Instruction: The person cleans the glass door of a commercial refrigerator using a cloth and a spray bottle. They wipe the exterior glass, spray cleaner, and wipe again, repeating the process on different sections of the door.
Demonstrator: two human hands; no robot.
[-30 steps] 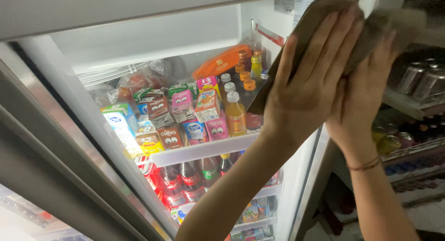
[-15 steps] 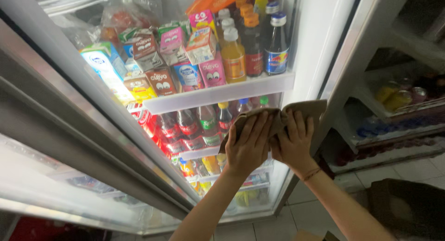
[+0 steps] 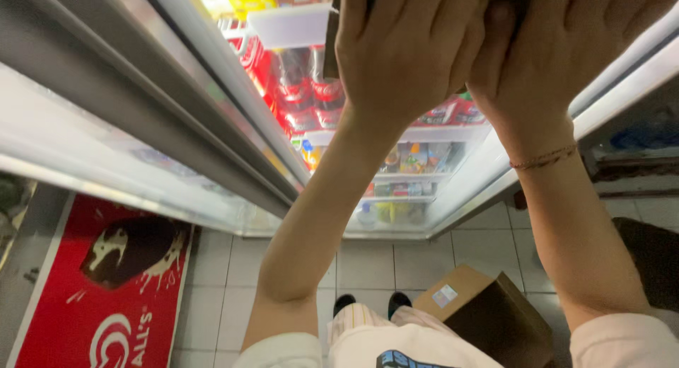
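— What is seen at the top of the view?

— Two hands are pressed flat, side by side, against the glass door of a drinks fridge. The left hand is spread with the fingers stretched out and close together. The right hand is laid beside it, its fingers likewise extended. A brown cloth is trapped between the palms and the glass; only a dark strip of it is shown between and above the hands. Nothing is gripped: the cloth is pinned under open hands rather than clenched.

— What is worn on the right wrist?

— A thin reddish thread bracelet is tied around it.

— What is shown behind the glass?

— Red-labelled dark soda bottles are stood on a white shelf, and smaller cartons and bottles are ranged on the shelves below.

— And lower down?

— A pale tiled floor is seen, with dark shoes on it. A brown cardboard box is set just beside the feet, and a red ice-cream poster is placed on the left.
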